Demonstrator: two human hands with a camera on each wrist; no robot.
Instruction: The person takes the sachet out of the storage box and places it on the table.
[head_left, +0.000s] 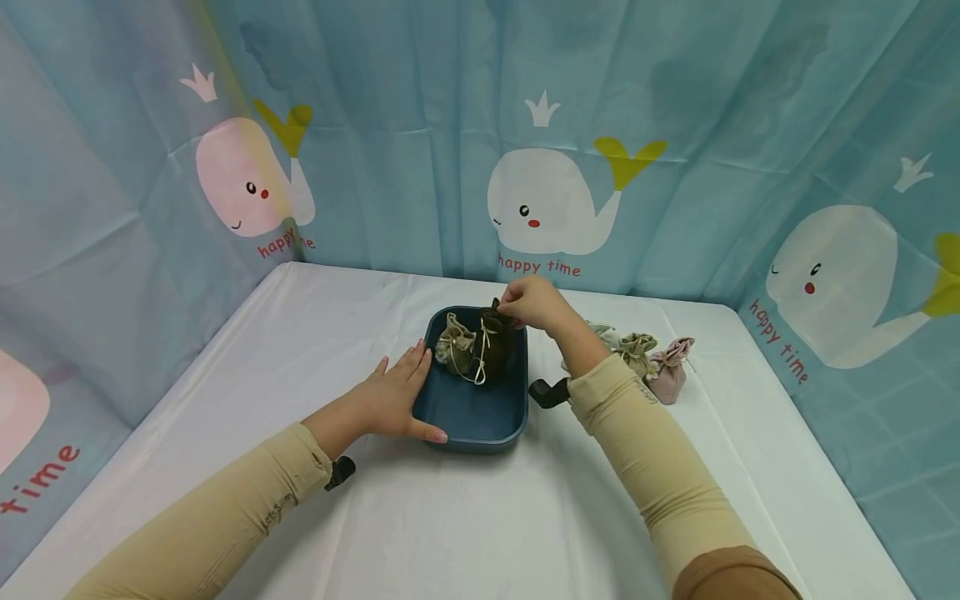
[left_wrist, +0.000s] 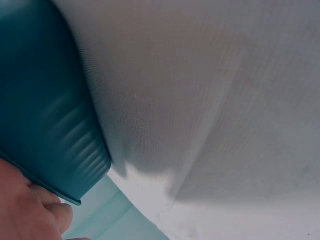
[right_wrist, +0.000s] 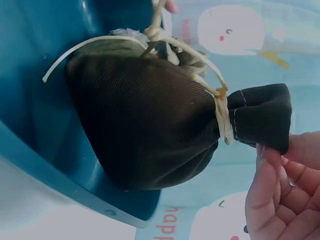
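A dark brown drawstring pouch (right_wrist: 145,115), tied with a cream cord, sits in the far part of a blue plastic bin (head_left: 472,421). My right hand (head_left: 534,302) pinches the gathered top of this pouch between thumb and fingers; the right wrist view shows the grip closely. Left of it in the bin is a smaller beige-green pouch (head_left: 454,343), partly hidden in the right wrist view. My left hand (head_left: 392,398) rests with spread fingers on the bin's left rim, thumb at the near left corner.
Right of the bin stand a pink pouch (head_left: 667,379), an olive pouch (head_left: 637,354) and a pale pouch (head_left: 603,335), the last partly hidden by my right arm. A white cloth covers the table (head_left: 450,517). Blue whale-print curtains (head_left: 375,192) hang around its back and sides.
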